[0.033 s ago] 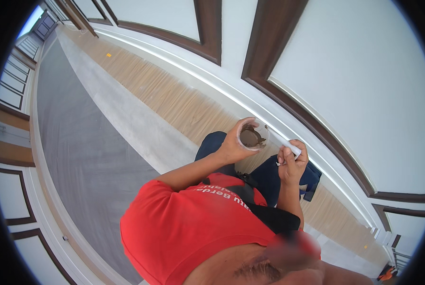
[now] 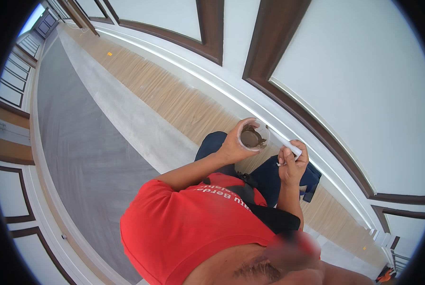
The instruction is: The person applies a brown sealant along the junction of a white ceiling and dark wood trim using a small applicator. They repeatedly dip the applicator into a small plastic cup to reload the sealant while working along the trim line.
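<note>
My left hand [image 2: 234,145] is wrapped round a clear plastic cup [image 2: 264,135] that holds thick brown paint [image 2: 249,137]. Brown smears run up the inside of its wall. In my right hand [image 2: 294,164] is a slim tool with a white handle [image 2: 288,144], probably a paintbrush. Its narrow end points at the cup's right rim and carries a small dark brown tip; I cannot tell whether that tip touches the rim. A small white scrap shows beneath my right fingers. Both hands are in front of my bent knees, close to the wall.
A white wall [image 2: 355,95] with brown frame mouldings [image 2: 274,42] runs along the right, above a white skirting. Wood-look flooring [image 2: 169,99] lies beside it, then a pale strip and grey carpet [image 2: 84,142]. A small yellow item [image 2: 109,54] is on the floor farther off.
</note>
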The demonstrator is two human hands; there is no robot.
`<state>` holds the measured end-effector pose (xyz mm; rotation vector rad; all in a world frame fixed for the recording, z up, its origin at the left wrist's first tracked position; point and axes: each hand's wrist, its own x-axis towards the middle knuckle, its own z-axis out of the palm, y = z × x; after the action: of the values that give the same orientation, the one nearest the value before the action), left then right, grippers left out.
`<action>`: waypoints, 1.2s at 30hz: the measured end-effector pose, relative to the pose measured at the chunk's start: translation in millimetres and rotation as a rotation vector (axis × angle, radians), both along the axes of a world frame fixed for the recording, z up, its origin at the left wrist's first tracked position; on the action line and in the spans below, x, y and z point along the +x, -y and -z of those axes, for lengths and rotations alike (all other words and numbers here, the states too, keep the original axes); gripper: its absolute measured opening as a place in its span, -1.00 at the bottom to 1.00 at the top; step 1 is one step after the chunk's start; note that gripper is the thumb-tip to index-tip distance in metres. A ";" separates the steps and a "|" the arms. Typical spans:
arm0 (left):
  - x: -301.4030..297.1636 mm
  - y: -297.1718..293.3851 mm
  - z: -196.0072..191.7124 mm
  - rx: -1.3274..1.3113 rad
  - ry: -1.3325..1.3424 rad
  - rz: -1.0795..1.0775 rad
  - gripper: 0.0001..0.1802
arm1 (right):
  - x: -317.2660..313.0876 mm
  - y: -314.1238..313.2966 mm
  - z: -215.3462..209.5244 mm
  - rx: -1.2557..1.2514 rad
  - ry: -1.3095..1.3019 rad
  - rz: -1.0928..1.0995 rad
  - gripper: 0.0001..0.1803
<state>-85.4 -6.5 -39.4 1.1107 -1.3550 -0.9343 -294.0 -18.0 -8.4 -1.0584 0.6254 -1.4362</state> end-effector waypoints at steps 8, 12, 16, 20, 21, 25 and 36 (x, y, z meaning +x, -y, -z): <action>2.3 -4.4 -2.3 -0.044 -0.014 -0.014 0.03 | -0.6 -2.4 -2.1 0.011 0.020 -0.029 -0.69; 6.1 -6.9 -9.3 -0.068 0.037 -0.027 0.02 | 3.8 -4.2 -6.9 0.028 0.082 -0.024 -0.72; 5.1 -0.8 -0.9 -0.121 0.044 -0.057 0.00 | 2.2 -7.0 -5.7 0.064 0.124 -0.007 -0.75; -1.1 7.8 -10.8 -0.155 0.124 -0.034 -0.01 | -5.2 -9.7 1.3 0.116 0.142 0.035 -0.74; -5.4 7.9 -14.6 -0.132 0.099 -0.016 -0.02 | -9.2 -11.7 -1.4 0.165 0.023 0.067 -0.74; -12.3 6.0 -14.8 -0.098 0.128 -0.014 0.03 | -12.1 -14.7 -19.4 0.108 -0.077 0.033 -0.72; -39.8 7.2 -28.2 -0.084 0.130 0.108 0.00 | -29.5 -37.2 -21.3 0.025 0.079 0.041 -0.72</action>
<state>-125.2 -13.8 -11.2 1.0567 -1.5596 -0.8867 -323.5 19.1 12.9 -0.9693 0.6095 -1.4946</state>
